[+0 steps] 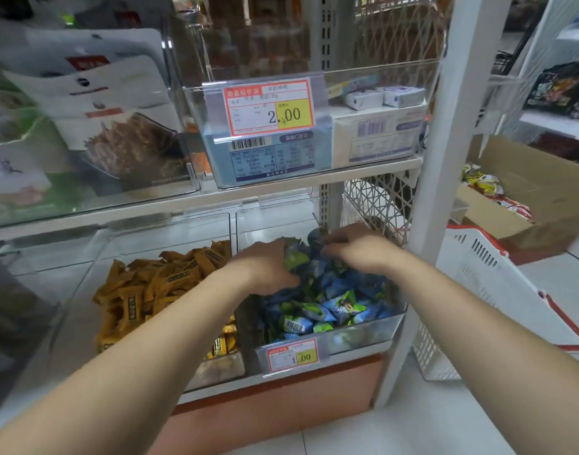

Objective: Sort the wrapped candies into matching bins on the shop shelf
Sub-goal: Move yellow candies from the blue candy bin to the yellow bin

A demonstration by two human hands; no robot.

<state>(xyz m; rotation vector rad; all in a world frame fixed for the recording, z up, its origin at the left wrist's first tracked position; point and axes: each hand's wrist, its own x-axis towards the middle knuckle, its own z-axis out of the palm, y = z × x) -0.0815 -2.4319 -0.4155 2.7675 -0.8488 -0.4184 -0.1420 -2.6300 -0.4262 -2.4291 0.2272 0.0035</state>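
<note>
Two clear bins stand side by side on the lowest shelf. The right bin (363, 334) is heaped with blue-and-green wrapped candies (330, 307). The left bin (215, 372) holds orange-brown wrapped candies (156, 284). Both my hands reach into the right bin. My left hand (265, 264) lies on the heap, its fingers curled around a bunch of blue-green candies. My right hand (357, 246) is at the back of the heap, its fingers pinching blue-green wrappers. The fingertips of both hands are partly hidden among the wrappers.
A white shelf post (426, 192) rises just right of the bin. A white basket with red handles (498, 290) stands on the floor beside it, with a cardboard box (544, 198) of yellow-red packets behind. The upper shelf carries clear bins of boxes and a price tag (268, 106).
</note>
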